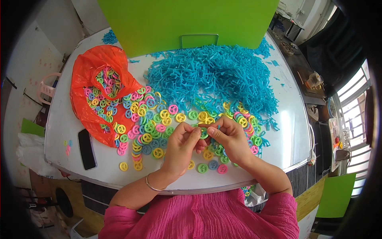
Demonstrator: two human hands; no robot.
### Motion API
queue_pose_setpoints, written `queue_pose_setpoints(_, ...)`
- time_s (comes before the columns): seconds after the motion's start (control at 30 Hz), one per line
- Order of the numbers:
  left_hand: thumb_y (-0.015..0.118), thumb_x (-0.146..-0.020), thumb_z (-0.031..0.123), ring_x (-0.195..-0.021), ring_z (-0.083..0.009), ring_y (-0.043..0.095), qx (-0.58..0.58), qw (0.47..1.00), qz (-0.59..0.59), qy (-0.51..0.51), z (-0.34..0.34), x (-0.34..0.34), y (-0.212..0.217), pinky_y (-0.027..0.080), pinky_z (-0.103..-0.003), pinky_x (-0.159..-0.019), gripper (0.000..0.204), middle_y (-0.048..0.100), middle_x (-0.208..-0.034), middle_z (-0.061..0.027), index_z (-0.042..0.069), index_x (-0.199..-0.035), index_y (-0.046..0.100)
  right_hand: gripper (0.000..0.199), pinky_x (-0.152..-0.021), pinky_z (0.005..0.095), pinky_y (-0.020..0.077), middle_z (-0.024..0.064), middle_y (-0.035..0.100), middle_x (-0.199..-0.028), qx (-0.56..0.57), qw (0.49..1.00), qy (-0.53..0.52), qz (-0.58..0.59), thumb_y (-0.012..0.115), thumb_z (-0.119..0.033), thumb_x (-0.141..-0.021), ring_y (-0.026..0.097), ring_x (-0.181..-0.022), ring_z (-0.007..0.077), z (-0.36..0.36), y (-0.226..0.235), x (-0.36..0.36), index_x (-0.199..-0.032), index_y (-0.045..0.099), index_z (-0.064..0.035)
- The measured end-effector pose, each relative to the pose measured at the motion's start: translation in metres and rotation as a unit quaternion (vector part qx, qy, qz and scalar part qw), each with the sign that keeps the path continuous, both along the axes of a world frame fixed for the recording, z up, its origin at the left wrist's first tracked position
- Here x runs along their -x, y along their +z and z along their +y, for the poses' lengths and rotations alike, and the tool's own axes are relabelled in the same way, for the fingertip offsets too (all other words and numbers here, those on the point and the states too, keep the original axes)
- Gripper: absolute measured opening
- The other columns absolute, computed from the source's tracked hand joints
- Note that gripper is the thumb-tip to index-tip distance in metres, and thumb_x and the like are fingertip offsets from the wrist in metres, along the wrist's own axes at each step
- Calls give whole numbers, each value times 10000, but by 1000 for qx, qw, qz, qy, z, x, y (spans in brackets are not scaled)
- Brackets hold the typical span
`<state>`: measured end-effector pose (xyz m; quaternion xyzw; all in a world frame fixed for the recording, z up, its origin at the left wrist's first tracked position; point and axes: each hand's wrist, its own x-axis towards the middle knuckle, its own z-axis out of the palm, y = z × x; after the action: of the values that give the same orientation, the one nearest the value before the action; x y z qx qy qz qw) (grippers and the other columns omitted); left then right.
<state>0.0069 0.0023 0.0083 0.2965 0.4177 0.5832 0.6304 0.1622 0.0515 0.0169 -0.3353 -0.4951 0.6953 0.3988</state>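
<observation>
My left hand [182,148] is closed in a pinch on a small green plastic wheel [204,134], held just above the table. My right hand [230,140] is closed beside it, thumb and forefinger pinching a thin blue plastic piece [218,127] against the wheel's right side. The fingertips partly cover both parts, so I cannot tell whether they are joined. Around and below the hands lie many spoked wheels [158,153] in pink, yellow, green and blue, some overlapping in curved rows. Beyond them spreads a large heap of thin blue plastic pieces [211,73].
An orange-red plastic bag [85,75] spilling wheels lies at the left. A black phone [86,149] rests near the white table's [274,159] left edge. A bright green panel [191,24] with a metal handle stands at the back. Shelving [304,79] runs along the right.
</observation>
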Motion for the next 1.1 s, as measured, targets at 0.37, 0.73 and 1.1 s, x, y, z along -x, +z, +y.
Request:
queue_pose_setpoints(0.37, 545, -958, 140, -635, -77, 585, -64, 989, 130, 13, -4, -7, 1, 455, -208, -561, 128, 622, -719, -43, 50, -901, 475, 108, -611, 220, 472, 23, 621, -774, -10, 998, -47, -49, 607, -104, -921, 576, -675, 64, -9, 5, 1, -891, 571, -6)
queue_pose_setpoints(0.73, 572, -944, 267, -602, -72, 580, 201, 961, -137, -132, 15, 31, 13, 459, -195, -545, 187, 648, -724, -26, 88, -969, 618, 179, -669, 274, 524, 87, 654, -837, 111, 993, 37, 18, 549, -168, -957, 646, -747, 143, 9, 0, -3, -910, 585, 1)
queue_pose_setpoints(1.1, 715, -774, 138, -831, -266, 592, -145, 702, 686, 124, 40, 81, -3, 475, -380, -715, 228, 598, -850, -111, 41, -973, 659, 150, -667, 287, 509, 70, 681, -923, -165, 870, 343, -315, 617, -156, -903, 654, -787, 178, -8, 81, -98, -985, 660, -38)
